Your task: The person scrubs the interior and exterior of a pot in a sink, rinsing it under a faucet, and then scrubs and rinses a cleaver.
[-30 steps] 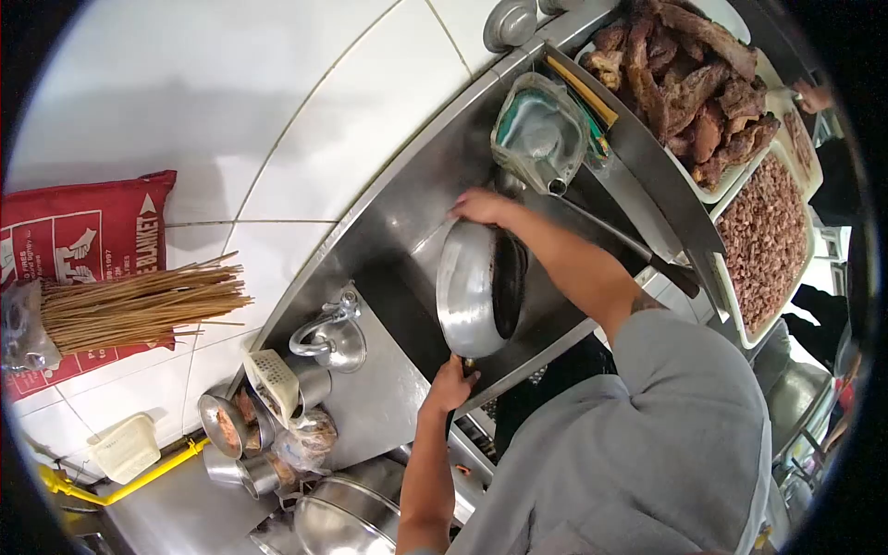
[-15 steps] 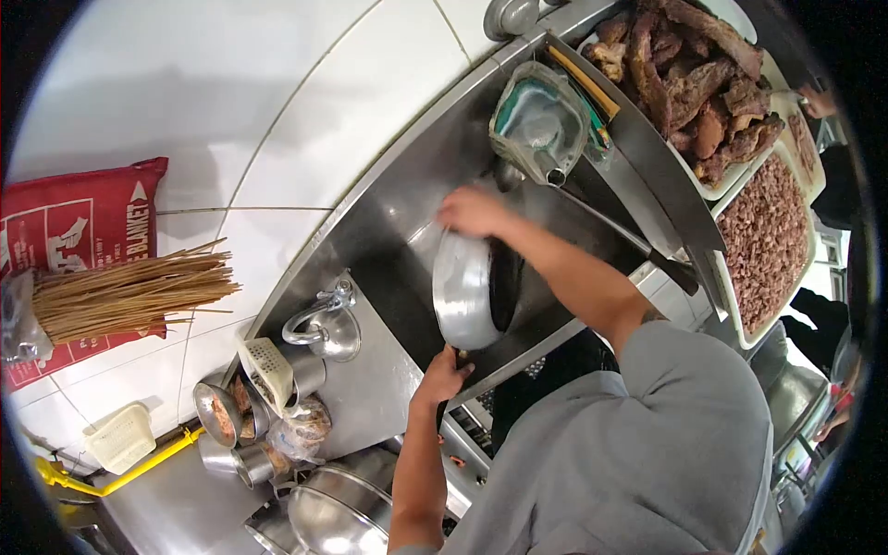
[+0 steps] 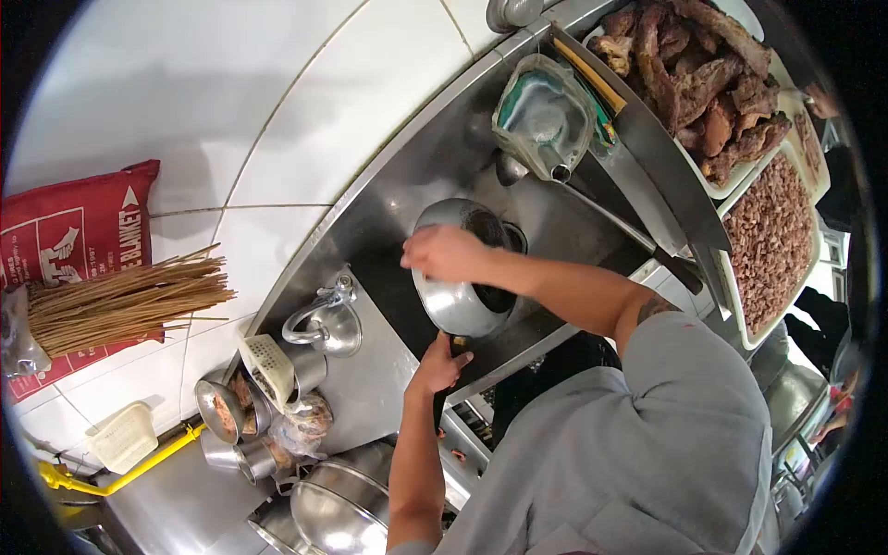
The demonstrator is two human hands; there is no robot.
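A silver wok (image 3: 453,305) is held tilted over the metal sink area, with a dark patch on its right side. Its black handle is gripped by my left hand (image 3: 438,363), fingers wrapped round it just below the wok. Across the wok's silver surface lies my right hand (image 3: 446,252), its fingers curled; whatever they may hold is hidden. Behind the wok, a ladle (image 3: 511,168) rests beside a cut-open clear plastic container (image 3: 548,116).
Beyond the sink are trays of roasted meat (image 3: 708,83) and chopped meat (image 3: 772,245). A curved faucet (image 3: 310,319) stands left of the wok. Steel bowls (image 3: 342,504) sit lower left. A bundle of thin sticks (image 3: 129,301) hangs by a red pouch (image 3: 83,217).
My right hand has moved down and left across the wok. The wok has turned, showing more of its rounded silver surface and dark patch. My left hand stays on the handle.
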